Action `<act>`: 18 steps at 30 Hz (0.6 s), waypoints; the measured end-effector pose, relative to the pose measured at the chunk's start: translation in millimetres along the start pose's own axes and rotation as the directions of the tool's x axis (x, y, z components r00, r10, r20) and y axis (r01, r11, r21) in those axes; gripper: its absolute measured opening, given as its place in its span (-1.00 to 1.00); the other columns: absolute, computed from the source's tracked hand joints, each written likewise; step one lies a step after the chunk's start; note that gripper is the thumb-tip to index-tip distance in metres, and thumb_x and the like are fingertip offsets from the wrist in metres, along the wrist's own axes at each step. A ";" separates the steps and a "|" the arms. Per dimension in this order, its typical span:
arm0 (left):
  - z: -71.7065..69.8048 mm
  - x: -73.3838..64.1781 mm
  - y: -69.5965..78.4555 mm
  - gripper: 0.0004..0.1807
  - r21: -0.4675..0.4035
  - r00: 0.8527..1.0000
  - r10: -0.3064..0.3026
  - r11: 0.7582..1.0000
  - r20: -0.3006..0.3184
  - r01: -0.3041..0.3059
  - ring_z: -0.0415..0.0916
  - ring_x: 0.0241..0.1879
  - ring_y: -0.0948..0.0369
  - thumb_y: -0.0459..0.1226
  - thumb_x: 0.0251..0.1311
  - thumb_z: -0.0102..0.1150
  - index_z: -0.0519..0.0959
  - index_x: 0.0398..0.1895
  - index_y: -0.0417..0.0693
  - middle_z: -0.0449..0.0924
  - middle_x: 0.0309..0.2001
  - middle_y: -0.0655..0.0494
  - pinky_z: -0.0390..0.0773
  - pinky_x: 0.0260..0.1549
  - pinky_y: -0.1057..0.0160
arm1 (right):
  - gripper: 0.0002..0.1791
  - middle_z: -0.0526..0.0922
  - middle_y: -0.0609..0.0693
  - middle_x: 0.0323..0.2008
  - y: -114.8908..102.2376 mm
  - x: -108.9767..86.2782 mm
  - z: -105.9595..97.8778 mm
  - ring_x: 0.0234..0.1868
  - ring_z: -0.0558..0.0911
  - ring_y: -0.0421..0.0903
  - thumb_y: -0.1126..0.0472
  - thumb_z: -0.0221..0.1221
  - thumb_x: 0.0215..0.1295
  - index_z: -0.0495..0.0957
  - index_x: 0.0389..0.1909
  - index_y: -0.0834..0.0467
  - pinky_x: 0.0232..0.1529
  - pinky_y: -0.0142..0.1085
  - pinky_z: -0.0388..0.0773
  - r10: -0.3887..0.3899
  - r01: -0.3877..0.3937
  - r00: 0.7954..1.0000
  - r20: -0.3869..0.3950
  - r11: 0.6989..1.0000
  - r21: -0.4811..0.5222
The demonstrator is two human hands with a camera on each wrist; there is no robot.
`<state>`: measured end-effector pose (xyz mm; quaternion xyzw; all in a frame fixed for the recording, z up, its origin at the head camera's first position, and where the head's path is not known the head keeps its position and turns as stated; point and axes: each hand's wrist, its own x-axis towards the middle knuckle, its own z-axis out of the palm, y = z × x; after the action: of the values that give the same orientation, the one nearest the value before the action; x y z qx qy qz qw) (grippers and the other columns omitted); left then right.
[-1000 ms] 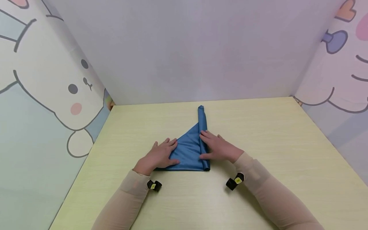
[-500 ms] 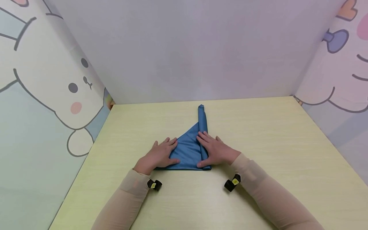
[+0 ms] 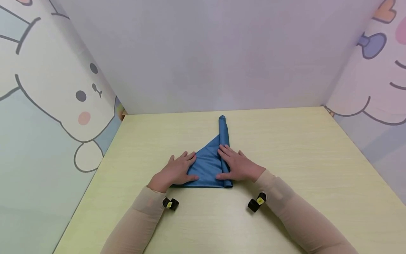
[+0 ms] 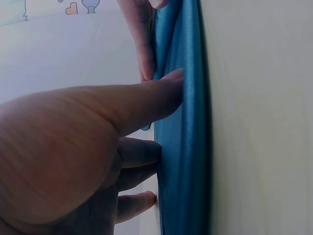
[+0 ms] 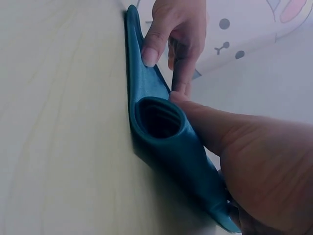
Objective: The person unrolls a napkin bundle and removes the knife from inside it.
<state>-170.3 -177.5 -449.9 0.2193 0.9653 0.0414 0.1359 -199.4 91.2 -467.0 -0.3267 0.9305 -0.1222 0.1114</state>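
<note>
I see the cloth (image 3: 207, 169) on the bench (image 3: 203, 222), between the two hands and partly under them; the side by the right hand (image 3: 242, 166) is wound into a narrow roll (image 3: 223, 130) that runs beneath its fingers and pokes out beyond them, while the flat, tapering part reaches across to the left hand (image 3: 176, 171). The left hand grasps nothing; its fingers lie extended at the flat part's slanting edge, its thumb on the cloth, so I read it as the anchor. The right hand is unclenched too; its fingers lie across the roll and its thumb near the close end, pressing rather than gripping as far as I can tell; the open end (image 5: 159, 120) shows layers coiled inside. I judge the step to be rolling up the cloth, with the flat part yet to wind; the next move calls for an even push of the roll toward the left hand, which should hold the cloth taut, then give way.
</note>
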 end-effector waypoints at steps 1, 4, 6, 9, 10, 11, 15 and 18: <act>-0.2 -0.1 0.2 -0.07 -0.002 1.000 0.000 1.000 0.001 0.000 -0.13 0.48 0.01 0.24 0.18 0.11 0.12 0.49 -0.03 -0.05 0.51 0.14 -0.02 0.24 -0.34 | 0.20 -0.15 0.03 0.53 0.1 -0.4 -0.2 0.52 -0.19 0.02 -0.56 0.04 0.05 -0.07 0.52 0.14 0.29 0.30 -0.03 -0.002 0.002 1.000 -0.001 1.000 0.002; -0.6 -0.4 0.8 -0.07 -0.006 1.000 0.000 1.000 0.003 0.000 -0.12 0.48 0.00 0.24 0.18 0.11 0.13 0.49 -0.04 -0.04 0.51 0.13 -0.01 0.24 -0.34 | 0.20 -0.14 0.06 0.52 0.5 -1.4 -1.0 0.51 -0.18 0.03 -0.51 0.10 0.06 -0.07 0.52 0.16 0.28 0.31 -0.02 -0.004 0.004 1.000 -0.001 1.000 0.010; -0.4 -0.6 1.1 -0.07 -0.007 1.000 0.001 1.000 0.002 -0.001 -0.12 0.48 0.01 0.24 0.18 0.11 0.13 0.49 -0.04 -0.04 0.51 0.13 -0.01 0.24 -0.34 | 0.20 -0.14 0.06 0.52 0.9 -2.4 -1.5 0.51 -0.18 0.03 -0.50 0.12 0.06 -0.07 0.52 0.16 0.29 0.30 -0.03 0.004 -0.004 1.000 0.005 1.000 0.008; 0.9 -0.2 0.8 -0.07 -0.009 1.000 0.004 1.000 0.001 -0.004 -0.12 0.48 0.01 0.24 0.18 0.12 0.13 0.49 -0.04 -0.04 0.51 0.13 -0.01 0.23 -0.34 | 0.20 -0.14 0.06 0.52 1.3 -4.1 -2.9 0.51 -0.18 0.03 -0.49 0.13 0.05 -0.07 0.52 0.16 0.29 0.30 -0.03 0.016 -0.017 1.000 0.017 1.000 0.006; 1.2 -0.2 0.6 -0.08 -0.008 1.000 0.005 1.000 -0.001 -0.005 -0.12 0.48 0.01 0.24 0.18 0.12 0.13 0.49 -0.04 -0.04 0.51 0.14 -0.01 0.23 -0.34 | 0.20 -0.14 0.06 0.52 1.2 -4.9 -3.8 0.51 -0.18 0.03 -0.49 0.14 0.05 -0.07 0.52 0.16 0.29 0.29 -0.04 0.021 -0.022 1.000 0.021 1.000 0.005; 1.5 -0.1 0.5 -0.08 -0.010 1.000 0.006 1.000 -0.003 -0.007 -0.11 0.48 0.01 0.24 0.18 0.12 0.14 0.49 -0.04 -0.03 0.51 0.14 -0.01 0.23 -0.35 | 0.20 -0.14 0.07 0.52 1.0 -5.5 -4.7 0.51 -0.17 0.04 -0.48 0.14 0.05 -0.06 0.52 0.16 0.29 0.29 -0.04 0.025 -0.025 0.999 0.023 1.000 0.008; 1.1 -0.1 0.0 -0.08 -0.012 1.000 0.011 1.000 -0.006 -0.011 -0.12 0.48 0.00 0.23 0.18 0.12 0.14 0.49 -0.04 -0.03 0.51 0.13 -0.02 0.23 -0.36 | 0.19 -0.14 0.08 0.52 1.0 -7.9 -8.0 0.51 -0.15 0.06 -0.47 0.16 0.06 -0.05 0.51 0.18 0.29 0.30 -0.04 0.035 -0.036 0.999 0.030 0.999 0.019; 0.4 -0.4 -0.1 -0.08 -0.014 1.000 0.013 1.000 -0.005 -0.013 -0.12 0.48 0.00 0.22 0.19 0.12 0.14 0.49 -0.05 -0.03 0.51 0.13 -0.02 0.23 -0.36 | 0.19 -0.14 0.09 0.52 1.5 -9.2 -9.8 0.51 -0.14 0.07 -0.46 0.16 0.06 -0.05 0.51 0.18 0.29 0.31 -0.05 0.042 -0.042 0.999 0.034 0.999 0.022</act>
<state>-169.9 -177.8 -450.3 0.2244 0.9639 0.0496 0.1347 -196.1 99.7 -457.0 -0.3078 0.9338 -0.1248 0.1332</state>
